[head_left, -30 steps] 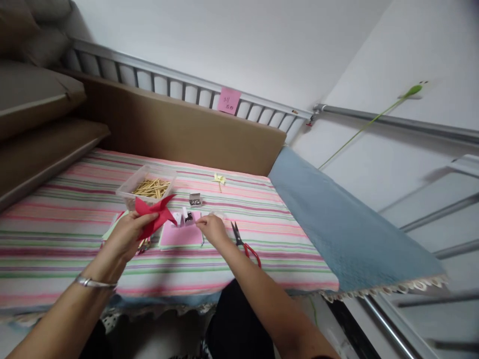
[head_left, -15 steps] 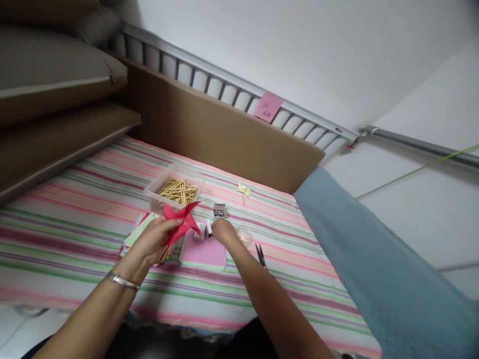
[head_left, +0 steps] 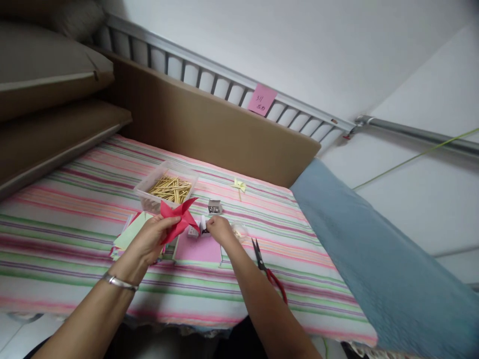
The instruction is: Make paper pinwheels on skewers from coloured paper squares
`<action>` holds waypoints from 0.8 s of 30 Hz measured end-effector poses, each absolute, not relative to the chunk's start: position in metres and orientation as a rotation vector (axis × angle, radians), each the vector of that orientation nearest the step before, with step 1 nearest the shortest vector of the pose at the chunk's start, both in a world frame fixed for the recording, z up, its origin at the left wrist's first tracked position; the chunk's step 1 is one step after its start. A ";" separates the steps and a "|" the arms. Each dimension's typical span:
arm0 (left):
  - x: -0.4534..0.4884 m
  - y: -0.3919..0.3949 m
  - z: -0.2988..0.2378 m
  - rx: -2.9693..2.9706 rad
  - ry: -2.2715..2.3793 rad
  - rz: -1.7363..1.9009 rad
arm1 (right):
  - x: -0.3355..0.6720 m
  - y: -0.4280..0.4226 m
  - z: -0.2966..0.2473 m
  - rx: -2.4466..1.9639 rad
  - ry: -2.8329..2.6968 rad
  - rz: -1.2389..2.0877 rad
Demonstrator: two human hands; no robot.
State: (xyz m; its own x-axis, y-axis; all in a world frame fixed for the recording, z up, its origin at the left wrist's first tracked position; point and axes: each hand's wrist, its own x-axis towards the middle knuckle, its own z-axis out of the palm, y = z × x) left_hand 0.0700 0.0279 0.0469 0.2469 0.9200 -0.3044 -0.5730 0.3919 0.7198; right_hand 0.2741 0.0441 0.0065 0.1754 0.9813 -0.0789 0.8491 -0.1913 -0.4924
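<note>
- one red paper pinwheel [head_left: 178,222] sits in the grip of the left hand [head_left: 153,238], pinched between thumb and fingers, its blades spread above the striped cloth [head_left: 187,294].
- the right hand [head_left: 220,229] has its fingertips at the small white box [head_left: 203,222], just right of the pinwheel; its fingers are curled together, and i cannot tell whether they grasp anything.
- both forearms reach forward and angle inward, the right hand with its back upward; a silver bracelet [head_left: 119,282] circles the left wrist.
- pink paper [head_left: 198,251] lies between the two forearms, near the white box, and the scissors [head_left: 259,254] lie right of the right forearm.
- a second ago the right fingertips were just beside the white box; now they are at it.
- half a second ago the right forearm hid the red scissor handles, which now show; the left hand's hold is unchanged.
</note>
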 end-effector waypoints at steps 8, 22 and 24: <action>0.079 0.024 0.049 0.496 0.909 1.067 | 0.279 0.002 0.021 -1.833 -1.344 0.650; 0.109 0.017 0.033 0.631 1.038 1.007 | 0.274 -0.019 0.041 -1.323 -1.118 1.002; 0.114 0.015 0.033 0.650 1.042 1.019 | 0.275 -0.022 0.042 -1.290 -1.154 0.964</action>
